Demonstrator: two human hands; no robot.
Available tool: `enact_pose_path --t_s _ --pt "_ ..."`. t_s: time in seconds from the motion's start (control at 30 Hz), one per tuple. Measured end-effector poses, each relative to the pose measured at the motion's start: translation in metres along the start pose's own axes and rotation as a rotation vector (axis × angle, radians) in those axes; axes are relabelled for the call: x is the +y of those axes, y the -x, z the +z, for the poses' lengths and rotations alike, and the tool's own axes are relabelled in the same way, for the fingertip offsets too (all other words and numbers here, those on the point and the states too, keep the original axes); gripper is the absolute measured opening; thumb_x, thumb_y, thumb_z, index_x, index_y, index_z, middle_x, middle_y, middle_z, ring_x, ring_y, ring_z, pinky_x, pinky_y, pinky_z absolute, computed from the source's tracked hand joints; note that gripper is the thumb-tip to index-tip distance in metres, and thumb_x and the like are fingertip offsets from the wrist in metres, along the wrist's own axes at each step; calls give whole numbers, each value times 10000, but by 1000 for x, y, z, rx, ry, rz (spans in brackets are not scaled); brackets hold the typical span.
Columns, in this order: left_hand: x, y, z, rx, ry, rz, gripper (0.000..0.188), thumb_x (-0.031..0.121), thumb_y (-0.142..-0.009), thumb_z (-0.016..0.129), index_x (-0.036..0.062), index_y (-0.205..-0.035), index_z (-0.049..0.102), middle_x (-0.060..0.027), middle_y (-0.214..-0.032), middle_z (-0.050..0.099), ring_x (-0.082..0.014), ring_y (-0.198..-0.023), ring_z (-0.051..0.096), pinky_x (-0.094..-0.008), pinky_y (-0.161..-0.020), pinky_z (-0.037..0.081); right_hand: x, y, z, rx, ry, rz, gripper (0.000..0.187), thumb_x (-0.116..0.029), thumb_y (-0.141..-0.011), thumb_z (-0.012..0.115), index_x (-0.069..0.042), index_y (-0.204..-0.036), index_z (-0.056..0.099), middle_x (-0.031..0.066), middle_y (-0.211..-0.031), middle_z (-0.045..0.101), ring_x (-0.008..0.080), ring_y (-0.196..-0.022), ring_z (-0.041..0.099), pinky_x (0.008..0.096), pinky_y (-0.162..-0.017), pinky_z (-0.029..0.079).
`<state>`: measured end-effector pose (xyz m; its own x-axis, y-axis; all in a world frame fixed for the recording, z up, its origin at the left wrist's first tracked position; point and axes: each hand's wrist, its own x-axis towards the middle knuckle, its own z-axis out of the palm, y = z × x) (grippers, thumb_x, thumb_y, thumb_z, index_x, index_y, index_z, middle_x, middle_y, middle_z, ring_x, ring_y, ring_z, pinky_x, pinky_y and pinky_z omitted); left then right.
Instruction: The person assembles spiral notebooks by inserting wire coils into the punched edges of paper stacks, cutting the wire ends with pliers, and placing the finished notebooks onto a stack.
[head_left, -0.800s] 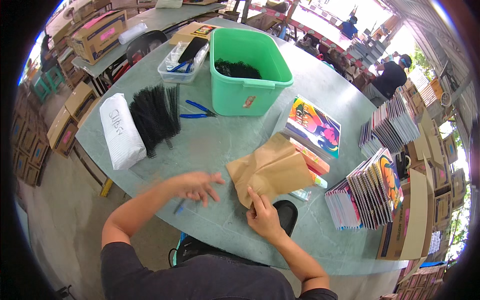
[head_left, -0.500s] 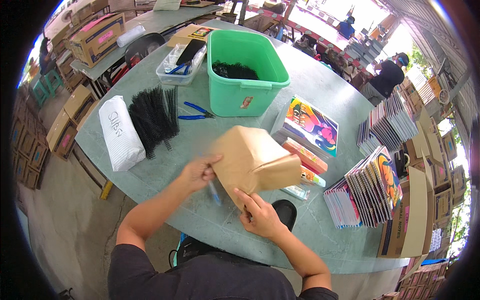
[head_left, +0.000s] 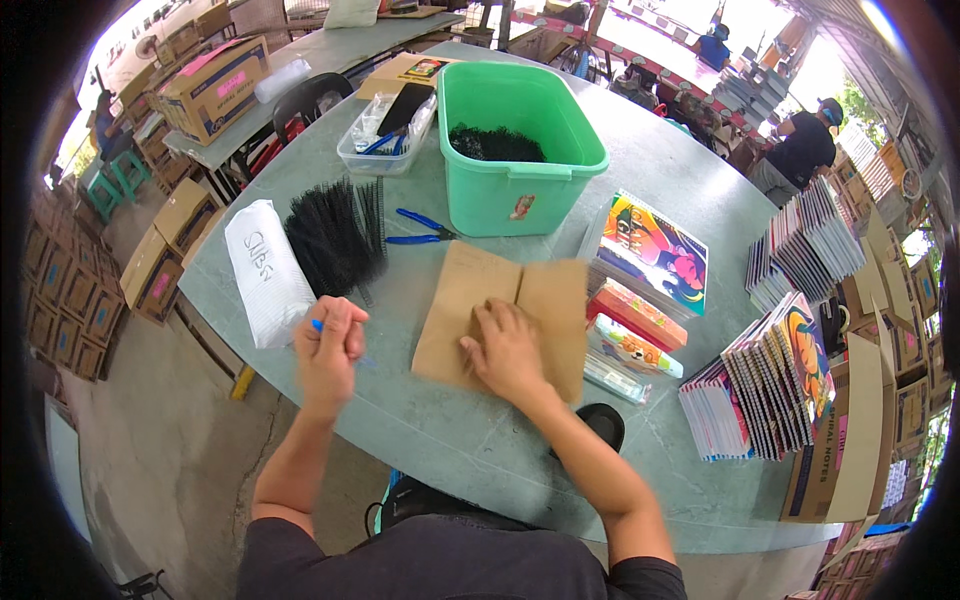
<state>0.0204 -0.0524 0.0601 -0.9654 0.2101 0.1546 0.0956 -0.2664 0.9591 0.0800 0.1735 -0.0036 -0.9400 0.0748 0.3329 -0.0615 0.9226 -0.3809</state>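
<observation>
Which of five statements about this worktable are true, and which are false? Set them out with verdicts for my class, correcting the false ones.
1. The right hand rests on the brown paper. True.
2. The left hand is empty. False: the left hand grips a slim blue item.
3. Black coils lie inside the green tub. True.
4. The white package lies right of the green tub. False: the white package lies to its left.
5. Blue-handled pliers lie beside the green tub. True.

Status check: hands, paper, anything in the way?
Left hand gripping blue pen. Right hand spread on creased brown paper. Pliers near paper's far edge.
</observation>
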Motion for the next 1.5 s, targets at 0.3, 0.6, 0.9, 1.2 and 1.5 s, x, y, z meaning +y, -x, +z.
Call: enact_pose_path --t_s 0.3,0.6,0.9,1.2,1.5 --pt "-93 14 16 -204 -611 238 343 282 -958 418 -20 -896 568 -125 -762 551 -255 -735 539 -372 -677 429 -8 10 8 -222 13 -96 585 -363 -741 649 -33 -1197 488 154 -1279 473 351 -1235 389 524 -1042 261" --pt "-99 0 47 -296 -513 -77 365 299 -964 415 3 -786 533 -84 -694 521 -160 -666 513 -317 -589 415 9 3 36 -170 -230 -323 208 -174 -859 557 -11 -987 552 131 -1004 520 309 -966 483 395 -837 404" --pt "9 -98 20 360 25 193 477 465 -964 381 57 -755 511 -9 -588 486 -74 -499 467 -233 -433 358 -5 4 53 -115 -222 -297 231 -218 -879 541 8 -868 590 127 -967 518 309 -905 477 398 -824 406" --pt "-69 -115 25 -197 73 -146 149 78 -837 627 23 -927 521 -43 -740 545 -119 -596 536 -238 -513 437 -10 4 53 -91 -88 -307 266 -237 -916 495 16 -899 577 140 -1297 472 324 -1253 389 470 -1029 286" --pt "-118 -107 24 -77 -12 -370 154 -4 -748 592 48 -841 480 -39 -647 536 -93 -513 493 -227 -445 374 -7 2 49 -156 -71 -259 306 -259 -915 481 23 -963 590 138 -1343 450 332 -1291 359 484 -1066 241"
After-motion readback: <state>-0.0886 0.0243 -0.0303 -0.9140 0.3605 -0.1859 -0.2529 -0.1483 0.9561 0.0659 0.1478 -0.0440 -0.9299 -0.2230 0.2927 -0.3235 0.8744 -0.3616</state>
